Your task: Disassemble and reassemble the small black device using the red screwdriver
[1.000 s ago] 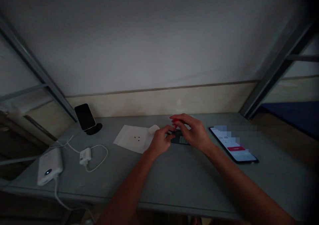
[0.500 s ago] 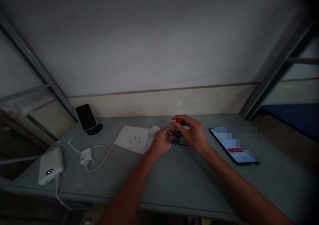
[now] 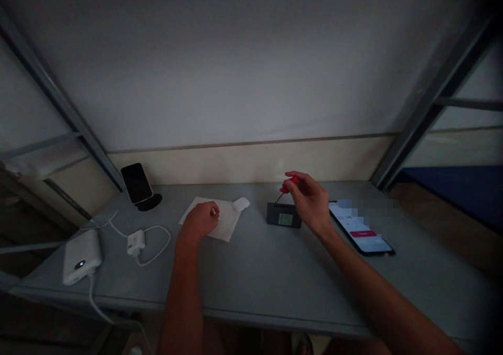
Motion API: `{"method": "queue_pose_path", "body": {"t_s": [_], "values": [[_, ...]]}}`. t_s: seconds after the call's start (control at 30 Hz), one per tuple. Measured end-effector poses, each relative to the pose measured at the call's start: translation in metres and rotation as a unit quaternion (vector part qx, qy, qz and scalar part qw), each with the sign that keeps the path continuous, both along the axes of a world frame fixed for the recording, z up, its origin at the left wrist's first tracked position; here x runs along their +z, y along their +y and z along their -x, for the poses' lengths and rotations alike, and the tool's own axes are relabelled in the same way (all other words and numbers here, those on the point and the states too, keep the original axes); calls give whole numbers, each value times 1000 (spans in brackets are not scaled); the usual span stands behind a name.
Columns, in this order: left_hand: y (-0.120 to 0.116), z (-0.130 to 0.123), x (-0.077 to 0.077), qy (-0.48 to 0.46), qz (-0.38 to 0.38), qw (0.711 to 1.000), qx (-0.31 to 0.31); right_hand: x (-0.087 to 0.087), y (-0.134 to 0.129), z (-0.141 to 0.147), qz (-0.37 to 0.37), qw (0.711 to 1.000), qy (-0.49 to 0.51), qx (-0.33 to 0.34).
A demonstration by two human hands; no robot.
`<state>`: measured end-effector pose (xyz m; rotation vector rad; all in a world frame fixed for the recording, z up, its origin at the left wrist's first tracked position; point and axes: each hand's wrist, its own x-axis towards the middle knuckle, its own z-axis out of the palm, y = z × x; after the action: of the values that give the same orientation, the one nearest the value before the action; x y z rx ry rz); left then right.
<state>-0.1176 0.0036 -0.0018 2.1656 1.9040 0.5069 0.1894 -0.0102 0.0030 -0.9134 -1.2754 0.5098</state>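
Right of centre, toward the back of the surface [image 3: 255, 274], the box [image 3: 290, 210] sat with its long axis running left to right, its small greenish screen [image 3: 285, 219] turned to the front. It lay left of the right hand [image 3: 310, 200] and slightly below it, so that hand was the nearer of the 2, overlapping the box's right end in view. The right hand was closed on the red handle of the driver [image 3: 294, 180], whose thin shaft slanted down and left to the box's top edge, near its left end; whether the tip was seated could not be told. Well apart to the left, the left hand [image 3: 201, 220] was over the paper [image 3: 227, 226], fingers curled; whether they pinched anything could not be seen.

No brand was legible. Marks on the box's screen were too faint to read. Just right of the right hand, the lit phone [image 3: 360, 226] showed a pinkish-red band and tiny, partly blocked-out text. On the left, the adapter [image 3: 135, 242] bore unreadable dark print.
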Motion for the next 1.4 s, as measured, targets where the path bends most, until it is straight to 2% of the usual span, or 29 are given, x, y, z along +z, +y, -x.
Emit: {"method": "queue_pose_path", "body": {"t_s": [0.1,0.17,0.33,0.57,0.67,0.77,0.83,0.9,1.0,1.07,1.13,1.23,1.4], "values": [[3,3,-12,24,55,998,-2,-2,3,-3,4,1000,10,-2],[5,2,-15,45,69,997,12,-3,4,-3,5,1000,10,-1],[7,2,-13,72,76,994,16,-3,4,-3,1,1000,1,0],[-4,-6,-6,95,75,993,6,-1,7,-10,15,1000,8,-9],[-5,-16,-1,44,30,998,-45,0,11,-14,26,999,37,-18],[-3,-33,2,-111,-21,986,-121,2,13,-16,22,998,59,-22],[-1,-48,0,-245,-16,957,-158,4,9,-13,13,997,70,-18],[0,-65,-5,-389,25,904,-178,6,3,-6,4,997,79,-1],[1,-87,-14,-594,111,781,-157,9,-10,10,-7,995,83,46],[1,-96,-18,-681,149,703,-139,9,-17,19,-15,994,85,64],[0,-101,-20,-729,176,650,-124,7,-20,26,-25,994,85,71],[-3,-105,-19,-760,210,606,-106,3,-21,29,-30,994,77,77],[-9,-110,-16,-769,229,586,-114,0,-20,29,-25,993,73,92]]}}
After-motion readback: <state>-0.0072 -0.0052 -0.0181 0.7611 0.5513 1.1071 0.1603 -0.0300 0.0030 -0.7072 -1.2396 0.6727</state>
